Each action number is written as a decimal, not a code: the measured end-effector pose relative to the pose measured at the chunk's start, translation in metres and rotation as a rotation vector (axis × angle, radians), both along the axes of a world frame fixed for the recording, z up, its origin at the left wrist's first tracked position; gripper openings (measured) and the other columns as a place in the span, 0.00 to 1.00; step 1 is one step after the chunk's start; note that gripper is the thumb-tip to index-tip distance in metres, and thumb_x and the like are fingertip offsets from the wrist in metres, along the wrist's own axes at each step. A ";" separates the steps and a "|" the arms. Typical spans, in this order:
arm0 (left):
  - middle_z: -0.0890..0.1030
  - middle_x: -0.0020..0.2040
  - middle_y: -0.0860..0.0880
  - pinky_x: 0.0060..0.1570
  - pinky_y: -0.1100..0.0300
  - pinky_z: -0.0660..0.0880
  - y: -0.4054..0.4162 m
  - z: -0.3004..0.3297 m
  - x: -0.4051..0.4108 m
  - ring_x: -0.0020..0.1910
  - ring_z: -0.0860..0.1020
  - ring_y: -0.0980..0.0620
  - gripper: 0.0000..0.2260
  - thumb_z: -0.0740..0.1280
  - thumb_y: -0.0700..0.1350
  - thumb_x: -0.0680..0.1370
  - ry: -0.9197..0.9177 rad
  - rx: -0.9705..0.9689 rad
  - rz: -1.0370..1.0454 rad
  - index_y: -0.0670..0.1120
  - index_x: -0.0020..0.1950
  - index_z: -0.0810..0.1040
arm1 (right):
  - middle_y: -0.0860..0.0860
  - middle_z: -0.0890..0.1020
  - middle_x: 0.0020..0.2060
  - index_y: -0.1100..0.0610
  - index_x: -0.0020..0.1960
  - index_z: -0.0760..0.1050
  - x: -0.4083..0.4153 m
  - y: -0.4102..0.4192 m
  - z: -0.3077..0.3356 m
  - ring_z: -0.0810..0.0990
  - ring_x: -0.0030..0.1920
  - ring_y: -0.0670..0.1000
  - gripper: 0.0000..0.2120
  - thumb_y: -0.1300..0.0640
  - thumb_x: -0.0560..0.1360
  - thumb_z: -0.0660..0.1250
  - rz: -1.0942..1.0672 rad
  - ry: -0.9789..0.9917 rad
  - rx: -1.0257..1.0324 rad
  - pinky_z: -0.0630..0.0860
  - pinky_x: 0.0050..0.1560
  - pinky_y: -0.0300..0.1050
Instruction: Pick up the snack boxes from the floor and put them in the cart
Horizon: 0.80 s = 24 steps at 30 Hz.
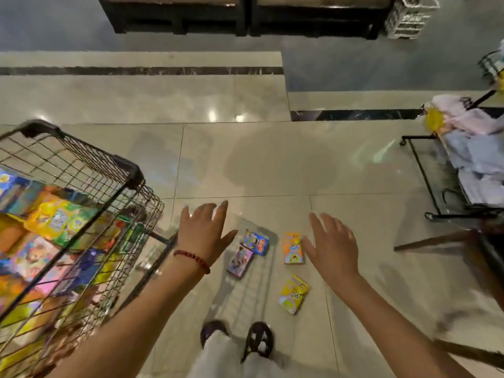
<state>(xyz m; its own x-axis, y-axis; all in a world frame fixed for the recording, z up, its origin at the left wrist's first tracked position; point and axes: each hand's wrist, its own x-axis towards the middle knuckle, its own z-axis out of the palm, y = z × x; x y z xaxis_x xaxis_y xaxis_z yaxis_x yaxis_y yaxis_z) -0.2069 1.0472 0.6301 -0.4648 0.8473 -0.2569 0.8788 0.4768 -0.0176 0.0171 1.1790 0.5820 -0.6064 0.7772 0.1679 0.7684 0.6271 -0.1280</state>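
Four snack boxes on the pale tiled floor point(272, 165), just ahead of two dark shoes point(257, 341). Blue box point(255, 242) and pink box point(240, 261) side by side, corners touching or nearly so. Orange box point(292, 248) a little to the right of them, lying flat and apart. Yellow box point(293, 294) nearer the feet, tilted at an angle, apart from the others.

Left hand point(203, 231) stretched out above the floor, fingers straight and spread, palm down, holding nothing; red bead bracelet point(193, 260) round the wrist. Right hand point(334, 245) likewise spread wide and flat, holding nothing, thumb seen just beside the orange box. Both above the boxes, touching none of them.

Wire cart point(81, 159) at the left, beside the left arm, already loaded with many bright boxes point(57, 219) in yellow, green, orange, pink and blue; picture blurred there, so no print readable.

At the right edge, a black metal rack point(425, 175) carrying folded pale cloth point(474, 165). Dark shelving base point(245, 23) along the far side, with a white wire basket point(409, 17) next to it.
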 end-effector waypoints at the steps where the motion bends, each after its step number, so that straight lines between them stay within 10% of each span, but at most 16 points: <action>1: 0.63 0.74 0.49 0.72 0.45 0.53 0.002 -0.024 -0.003 0.72 0.62 0.50 0.32 0.53 0.65 0.78 -0.007 -0.031 0.002 0.52 0.77 0.49 | 0.59 0.83 0.50 0.59 0.55 0.81 -0.004 0.001 -0.024 0.82 0.47 0.60 0.25 0.45 0.70 0.57 0.008 -0.018 -0.029 0.79 0.46 0.56; 17: 0.55 0.77 0.49 0.73 0.46 0.47 0.020 -0.513 -0.037 0.76 0.52 0.50 0.41 0.58 0.68 0.74 -0.172 -0.306 -0.014 0.51 0.77 0.43 | 0.59 0.82 0.47 0.61 0.57 0.80 -0.068 0.037 -0.491 0.82 0.45 0.61 0.27 0.49 0.62 0.75 0.083 -0.231 -0.173 0.78 0.45 0.55; 24: 0.65 0.67 0.47 0.64 0.56 0.65 0.018 -0.659 -0.038 0.65 0.64 0.48 0.57 0.69 0.73 0.60 -0.336 -0.254 0.038 0.45 0.76 0.47 | 0.60 0.80 0.54 0.60 0.64 0.75 -0.103 0.059 -0.625 0.80 0.52 0.62 0.40 0.40 0.60 0.78 0.132 -0.313 -0.258 0.77 0.48 0.56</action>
